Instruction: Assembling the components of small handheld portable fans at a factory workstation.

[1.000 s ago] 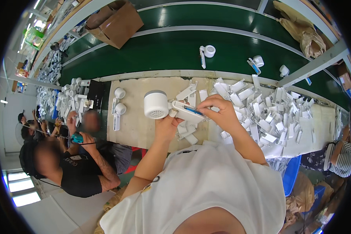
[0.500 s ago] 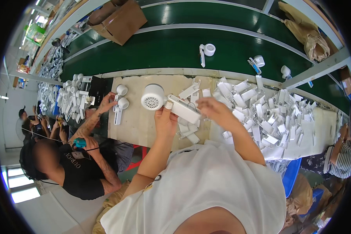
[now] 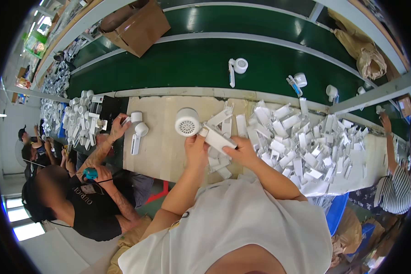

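Observation:
Above the worktop I hold a white handheld fan [image 3: 187, 122] with a round grilled head and a long flat handle. My left hand [image 3: 196, 150] is closed around the neck end of the handle, its thumb on top. My right hand [image 3: 243, 152] grips the handle's far end, thumb along the front and fingers hidden behind. The handle slants down to the right. Close to my hands lie several loose white handle pieces [image 3: 221, 117], partly hidden by the fan. Right of my right hand spreads a large pile of white plastic handle parts [image 3: 301, 146].
At left a co-worker holds a teal power screwdriver [image 3: 91, 174]; their other hand touches white fans [image 3: 141, 129] on the worktop [image 3: 162, 141]. A green conveyor [image 3: 178, 64] beyond carries several fans [image 3: 239, 66]. A cardboard box [image 3: 139, 29] hangs over the far left; a post [image 3: 372, 93] stands right.
My right hand has come down and taken hold of the handle's end. The fan sits slightly further right and slants more steeply. At far right, another person's arm now reaches up.

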{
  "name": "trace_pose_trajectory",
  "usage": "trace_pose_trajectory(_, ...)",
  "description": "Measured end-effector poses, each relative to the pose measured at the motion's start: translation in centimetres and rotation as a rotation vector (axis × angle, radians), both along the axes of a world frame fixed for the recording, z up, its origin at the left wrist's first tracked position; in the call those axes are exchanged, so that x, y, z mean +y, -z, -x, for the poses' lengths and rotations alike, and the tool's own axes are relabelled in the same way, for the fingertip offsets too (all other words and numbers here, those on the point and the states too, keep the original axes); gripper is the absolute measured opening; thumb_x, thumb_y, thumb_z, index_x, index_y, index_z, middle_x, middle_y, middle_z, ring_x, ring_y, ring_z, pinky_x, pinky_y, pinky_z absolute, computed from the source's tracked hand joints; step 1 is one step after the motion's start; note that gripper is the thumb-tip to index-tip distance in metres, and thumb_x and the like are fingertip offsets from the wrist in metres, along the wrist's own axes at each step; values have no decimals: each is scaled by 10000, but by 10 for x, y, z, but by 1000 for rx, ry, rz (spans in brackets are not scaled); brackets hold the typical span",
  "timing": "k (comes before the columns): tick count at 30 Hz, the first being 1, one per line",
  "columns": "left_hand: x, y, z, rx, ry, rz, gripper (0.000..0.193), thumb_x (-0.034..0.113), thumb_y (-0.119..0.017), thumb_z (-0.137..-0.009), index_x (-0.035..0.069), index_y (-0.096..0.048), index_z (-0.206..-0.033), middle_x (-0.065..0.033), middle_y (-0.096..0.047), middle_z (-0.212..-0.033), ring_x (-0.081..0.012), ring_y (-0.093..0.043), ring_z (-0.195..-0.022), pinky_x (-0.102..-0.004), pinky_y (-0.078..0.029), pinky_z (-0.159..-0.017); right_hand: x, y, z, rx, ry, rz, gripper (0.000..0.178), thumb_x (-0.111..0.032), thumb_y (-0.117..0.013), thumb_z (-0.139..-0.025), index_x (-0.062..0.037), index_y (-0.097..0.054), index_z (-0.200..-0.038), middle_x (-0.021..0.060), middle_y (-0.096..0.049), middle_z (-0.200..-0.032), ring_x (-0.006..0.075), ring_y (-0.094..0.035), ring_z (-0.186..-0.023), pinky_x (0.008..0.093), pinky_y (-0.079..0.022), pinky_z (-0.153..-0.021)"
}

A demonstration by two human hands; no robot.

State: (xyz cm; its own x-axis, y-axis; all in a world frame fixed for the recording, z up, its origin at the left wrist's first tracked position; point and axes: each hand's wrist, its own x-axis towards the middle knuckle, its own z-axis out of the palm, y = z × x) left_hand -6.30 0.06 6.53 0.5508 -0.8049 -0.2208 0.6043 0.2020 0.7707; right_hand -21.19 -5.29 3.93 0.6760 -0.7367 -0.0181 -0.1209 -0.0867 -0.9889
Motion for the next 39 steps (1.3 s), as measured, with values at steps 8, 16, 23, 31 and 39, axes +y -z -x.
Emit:
trace_pose_trajectory(8, 45, 109, -191, -1497, 63, -1067, 354, 131, -628, -710, 43, -466, -1012, -181, -605, -826, -358, -591, -761, -432, -460, -642, -159, 72, -31, 331, 146, 523, 398, -192, -641, -742, -92, -543, -1114, 159, -513, -1147, 326, -463, -1081, 392, -389, -918)
trace_pose_trajectory(16, 48, 87, -200, -1501, 6, -1359, 462, 105, -648, -684, 17, -439, -1086, -183, -553, -1107, -372, -499, -1046, -424, -402, -867, -289, 86, -96, 645, 234, 516, 739, -123, -711, -639, -156, -352, -1285, 147, -384, -1281, 353, -389, -1172, 398, -376, -966)
trace_pose_trajectory(23, 6, 105, -148, -732, 146, -450, 217, 22, -491, -810, -33, -586, -997, -120, -609, -1010, -225, -573, -955, -309, -427, -843, -209, 35, -72, 170, -38, 413, 666, -17, -704, -624, -114, -420, -1218, 147, -422, -1221, 318, -440, -1127, 348, -377, -944)
trace_pose_trajectory(31, -26, 59, -39, 202, 491, 2, 411, 313, -490, -890, 44, -467, -1200, -81, -556, -1116, -201, -558, -998, -348, -451, -843, -93, -43, -23, 97, -144, 514, 718, 49, -714, -584, -99, -415, -1220, 113, -388, -1251, 248, -397, -1177, 350, -352, -973)
trace_pose_trajectory(39, 29, -7, 14, 113, 537, 64, 429, 161, -585, -827, 92, -439, -1224, -34, -551, -1095, -139, -548, -962, -314, -466, -772, -13, -41, 10, -91, 226, 466, 643, 26, -721, -597, -79, -438, -1165, 134, -431, -1160, 275, -452, -1086, 340, -396, -894)
